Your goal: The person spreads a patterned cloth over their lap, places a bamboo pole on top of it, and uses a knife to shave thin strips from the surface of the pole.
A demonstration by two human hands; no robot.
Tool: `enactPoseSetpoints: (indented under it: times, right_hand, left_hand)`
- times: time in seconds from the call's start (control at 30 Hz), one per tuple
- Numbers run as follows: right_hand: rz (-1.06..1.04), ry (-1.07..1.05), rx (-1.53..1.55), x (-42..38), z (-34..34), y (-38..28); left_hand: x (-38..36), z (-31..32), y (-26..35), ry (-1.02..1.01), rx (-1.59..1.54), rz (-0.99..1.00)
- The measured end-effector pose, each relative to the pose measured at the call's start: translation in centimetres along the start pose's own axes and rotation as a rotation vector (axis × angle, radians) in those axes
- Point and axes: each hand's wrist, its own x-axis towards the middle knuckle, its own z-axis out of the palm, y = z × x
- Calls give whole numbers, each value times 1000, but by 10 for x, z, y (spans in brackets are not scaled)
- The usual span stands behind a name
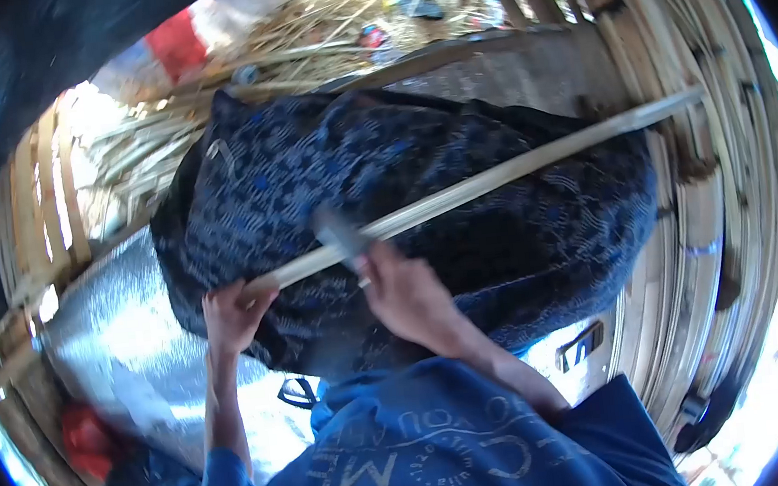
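Note:
A long, pale strip that looks like split bamboo (495, 175) slants across a dark blue patterned cloth (306, 157) spread in front of me. My left hand (235, 314) is closed around the strip's near left end. In my right hand (408, 299) is a knife (343, 235), its handle gripped and its broad blade blurred by motion. The blade lies against or just over the strip, a short way right of my left hand; contact cannot be made out. The strip's far end reaches the wooden slats at the right.
Stacked wooden or bamboo slats (703, 241) line the right side. Shavings and thin strips (322, 34) cover the ground beyond the cloth. A shiny silver sheet (115, 316) lies at left. A dark phone-like object (580, 346) sits at lower right, and a red object (90, 440) at lower left.

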Motion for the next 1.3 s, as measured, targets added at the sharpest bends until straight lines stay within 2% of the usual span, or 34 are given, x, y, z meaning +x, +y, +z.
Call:
enactPoseSetpoints:
  times: [0.03,0.07,0.13,0.17,0.2,0.23,0.3,0.37,0.43,0.53,0.57,0.63,0.77,0.87,0.97,1.1,1.17,1.2,1.23,1.27,1.3]
  right_hand:
    - [-6,-91,-112,-4,-16,-22]
    - [41,-27,-117,-6,-29,-17]
    - [124,-184,327,-7,-65,-2]
    - [146,-124,309,-11,-88,8]
    - [252,-116,471,-17,-114,19]
    - [348,-112,641,-26,-137,30]
    - [291,105,706,-42,-173,48]
    - [409,269,884,-53,-195,59]
    - [381,366,981,-59,-199,65]
    - [302,403,968,-62,-191,60]
    - [287,404,981,-64,-186,63]
    - [225,376,877,-65,-179,72]
    - [218,322,852,-66,-182,76]
    - [255,310,858,-60,-185,68]
    - [252,319,787,-54,-183,67]
    - [262,359,821,-50,-180,58]
    - [253,396,827,-48,-179,60]
    - [251,429,867,-48,-178,60]
    - [249,460,907,-49,-177,59]
    - [242,445,891,-51,-178,58]
    - [250,454,839,-54,-179,56]
  left_hand:
    - [1,-1,2,28,-3,49]
    - [3,-9,10,-62,28,4]
    - [12,-17,25,-30,132,159]
    - [17,-24,34,-93,82,48]
    - [24,-23,45,65,83,144]
    - [34,-23,64,139,35,207]
    - [53,-7,110,220,-174,319]
    - [75,14,171,45,-261,404]
    - [99,50,218,6,-204,555]
    - [123,82,260,-69,-153,569]
    - [128,88,264,-128,-142,551]
    - [131,84,259,-120,-152,540]
    - [119,46,204,-114,-81,601]
    - [97,15,150,-106,-7,552]
    - [73,-1,120,-196,181,368]
    - [68,2,145,-44,214,408]
    - [76,11,170,117,200,478]
    - [80,20,179,125,189,465]
    - [85,31,187,49,124,444]
    - [90,40,191,-24,60,419]
    - [98,48,192,-12,55,398]
